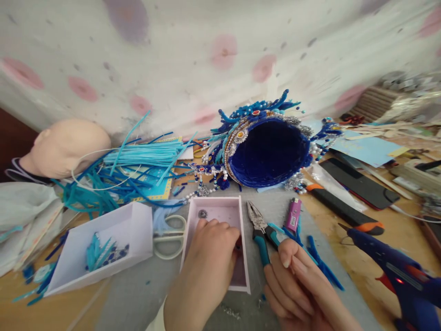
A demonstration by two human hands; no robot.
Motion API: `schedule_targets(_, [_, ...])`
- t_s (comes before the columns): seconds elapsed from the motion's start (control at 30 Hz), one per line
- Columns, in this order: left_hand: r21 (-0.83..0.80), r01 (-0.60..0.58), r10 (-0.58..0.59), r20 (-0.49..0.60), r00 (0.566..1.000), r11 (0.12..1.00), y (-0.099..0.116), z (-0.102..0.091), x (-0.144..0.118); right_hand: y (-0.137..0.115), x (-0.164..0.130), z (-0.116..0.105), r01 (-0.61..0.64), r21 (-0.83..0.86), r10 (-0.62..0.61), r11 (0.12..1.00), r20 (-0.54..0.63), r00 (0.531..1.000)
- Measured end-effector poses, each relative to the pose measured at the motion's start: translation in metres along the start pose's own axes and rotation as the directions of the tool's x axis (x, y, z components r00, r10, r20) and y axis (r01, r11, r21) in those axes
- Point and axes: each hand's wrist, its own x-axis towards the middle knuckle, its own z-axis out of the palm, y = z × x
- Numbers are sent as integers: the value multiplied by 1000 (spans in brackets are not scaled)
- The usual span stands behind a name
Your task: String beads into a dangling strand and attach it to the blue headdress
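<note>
My left hand reaches down into a small white box, its fingers curled and its fingertips hidden. A round silver bead-like piece sits by the knuckles in that box. My right hand is closed in a pinch, thumb against forefinger, over the grey mat. Whatever lies between those fingertips is too small to make out. A light blue fuzzy strip passes behind them; I cannot tell if it is held. Teal-handled pliers lie beside the right hand, their jaws pointing away.
A blue beaded headdress lies on its side behind the box. To the left are scissors, another white box and pipe cleaners. A lighter, an orange-and-black tool and a glue gun are at right.
</note>
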Motion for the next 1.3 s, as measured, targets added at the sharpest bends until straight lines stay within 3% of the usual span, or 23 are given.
schedule_targets(0.13, [13, -2, 2, -13, 1000, 1000, -1, 1, 3, 2, 1, 0, 8, 16, -8, 1000, 5, 1000])
schedule_targets(0.23, [-88, 23, -27, -43, 999, 996, -7, -10, -4, 2, 2, -1, 3, 23, -2, 1000, -24, 1000])
schedule_targets(0.37, [-231, 58, -117, -251, 961, 971, -25, -34, -27, 3, 3, 0, 1, 28, 0, 1000, -56, 998])
schedule_targets(0.47, [-194, 52, -133, -431, 893, 980, -39, -43, -39, 3, 2, 3, 14, 38, -11, 999, -72, 997])
schedule_targets(0.53, [-147, 31, -98, -471, 877, 989, -42, -40, -42, 3, 1, 5, 30, 41, -26, 999, -82, 996])
schedule_targets(0.6, [-99, -3, -39, -426, 904, 995, -40, -33, -39, 4, 1, 6, 43, 37, -40, 998, -87, 995])
schedule_targets(0.73, [-20, -57, 52, -207, 977, 998, -29, -15, -24, 4, 2, 8, 52, 27, -49, 998, -87, 995])
schedule_targets(0.9, [46, -48, 49, -24, 998, 998, -21, -9, -9, 3, 6, 8, 54, 108, -40, 993, -127, 991])
schedule_targets(1.17, [121, -27, 27, 5, 1000, 992, -16, -16, -5, 2, 12, 5, 48, 201, 10, 978, -278, 961])
schedule_targets(1.3, [121, -50, 48, 20, 999, 991, -16, -13, -4, 2, 10, 6, 56, 200, -15, 978, -200, 980])
